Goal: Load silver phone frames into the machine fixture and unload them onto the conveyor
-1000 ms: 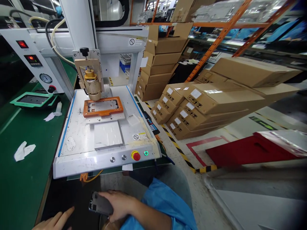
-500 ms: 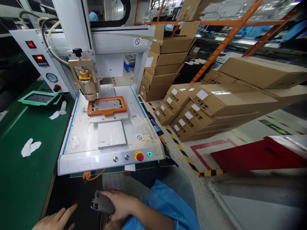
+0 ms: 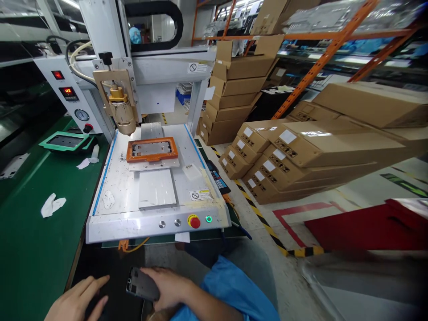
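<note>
My left hand has slid closer, fingers spread and empty; my right-hand fingers stay clamped on the phone frame, thin, rigid, light, best gripped by its edges. Beyond sits the orange fixture under the dispensing head.

Hidden / cut off
Left hand cropped by bottom edge; right hand covers half the phone frame.

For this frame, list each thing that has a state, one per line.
Grey metal phone frame: gripped in the right hand, low in front of the machine.
Left hand: open, holding nothing.
Orange rectangular fixture: loaded with a frame, on the machine bed.
Brass dispensing nozzle: raised, behind the fixture's left corner.
Round green indicator light: lit.
</note>
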A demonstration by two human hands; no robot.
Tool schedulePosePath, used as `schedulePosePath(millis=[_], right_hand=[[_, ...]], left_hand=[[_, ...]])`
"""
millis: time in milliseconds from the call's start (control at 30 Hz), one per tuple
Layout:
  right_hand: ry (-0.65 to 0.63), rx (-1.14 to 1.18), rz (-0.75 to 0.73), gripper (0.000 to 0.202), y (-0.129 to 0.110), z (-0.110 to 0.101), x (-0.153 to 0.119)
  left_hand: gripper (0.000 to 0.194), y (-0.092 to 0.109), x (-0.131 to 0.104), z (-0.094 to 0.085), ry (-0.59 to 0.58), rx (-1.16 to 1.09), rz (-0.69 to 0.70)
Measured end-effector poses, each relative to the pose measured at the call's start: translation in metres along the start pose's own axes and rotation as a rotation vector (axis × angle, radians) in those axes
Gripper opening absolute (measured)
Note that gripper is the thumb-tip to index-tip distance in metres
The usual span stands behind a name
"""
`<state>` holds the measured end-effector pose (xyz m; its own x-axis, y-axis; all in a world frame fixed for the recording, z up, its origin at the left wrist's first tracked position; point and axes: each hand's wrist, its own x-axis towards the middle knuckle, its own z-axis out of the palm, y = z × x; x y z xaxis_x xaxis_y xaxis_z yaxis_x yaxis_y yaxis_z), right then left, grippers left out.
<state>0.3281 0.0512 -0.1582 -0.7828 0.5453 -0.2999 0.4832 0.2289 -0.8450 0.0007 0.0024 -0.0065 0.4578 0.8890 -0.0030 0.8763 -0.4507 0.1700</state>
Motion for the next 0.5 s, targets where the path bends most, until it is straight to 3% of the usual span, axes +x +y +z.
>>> schedulePosePath(millis=[100, 200, 267, 400, 500], right_hand=[[0.002, 0.005, -0.026, 0.122, -0.001, 0.0, 0.0], [-0.008, -0.005, 0.016, 0.127, 0.0, 0.004, -0.002], [-0.027, -0.01, 0.053, 0.131, 0.0, 0.005, -0.003], [-0.051, -0.02, 0.07, 0.134, 0.002, 0.006, -0.006], [-0.033, -0.048, 0.055, 0.131, 0.007, 0.008, -0.006]], left_hand=[[0.033, 0.016, 0.047, -0.044, 0.196, 0.059, 0.042], [0.027, 0.034, 0.118, -0.089, 0.425, 0.098, 0.08], [0.023, 0.045, 0.171, -0.109, 0.561, 0.084, 0.13], [0.02, 0.062, 0.263, -0.12, 0.608, 0.139, 0.349], [0.015, 0.069, 0.299, -0.113, 0.548, 0.24, 0.478]])
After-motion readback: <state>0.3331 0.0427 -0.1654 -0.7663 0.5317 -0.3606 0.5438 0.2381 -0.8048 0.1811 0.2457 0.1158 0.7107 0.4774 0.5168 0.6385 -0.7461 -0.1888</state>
